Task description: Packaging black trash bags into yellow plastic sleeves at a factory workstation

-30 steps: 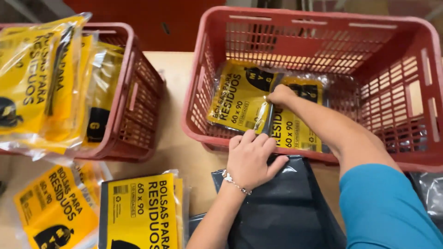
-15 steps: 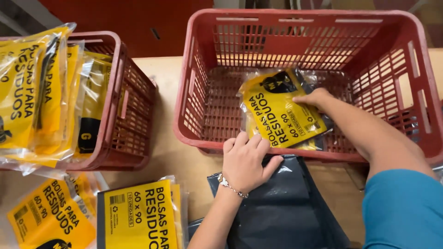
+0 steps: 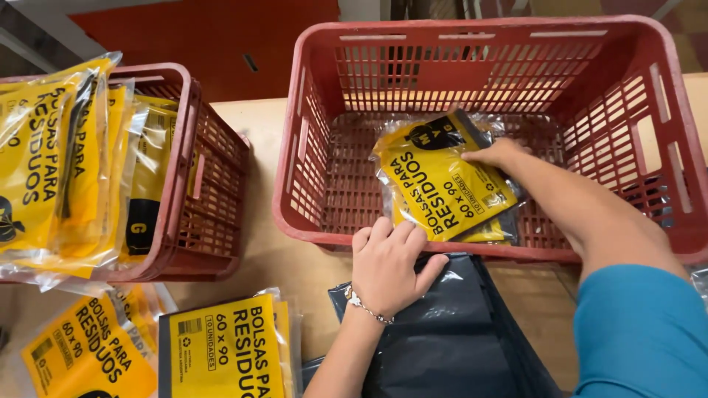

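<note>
- Yellow packet of refuse bags (image 3: 442,184) lies tilted inside the large red crate (image 3: 664,81), near the front wall, on top of other packets of the same kind.
- Right hand (image 3: 495,153) reaches into the crate and rests on the upper right edge of this packet. Its fingers look nearly flat and together, pressing or pinching the edge; whether they really grip it, I cannot tell.
- Left hand (image 3: 389,267) lies open, palm down, on a dark grey plastic bag (image 3: 450,332) on the wooden bench (image 3: 273,258), just in front of the crate. The fingers are spread a little and close around nothing; the fingertips touch the front rim of the crate.
- To do this step well, I judge the packet should be laid flat and squared with the packets under it, so that the pile does not slide.
- The slippery film can escape, so a light press on the middle seems better than a pull at one corner.
- At the left stands a smaller red basket (image 3: 210,184) filled with upright yellow packets (image 3: 59,162), and two more loose packets (image 3: 221,350) lie on the bench near the front edge.
</note>
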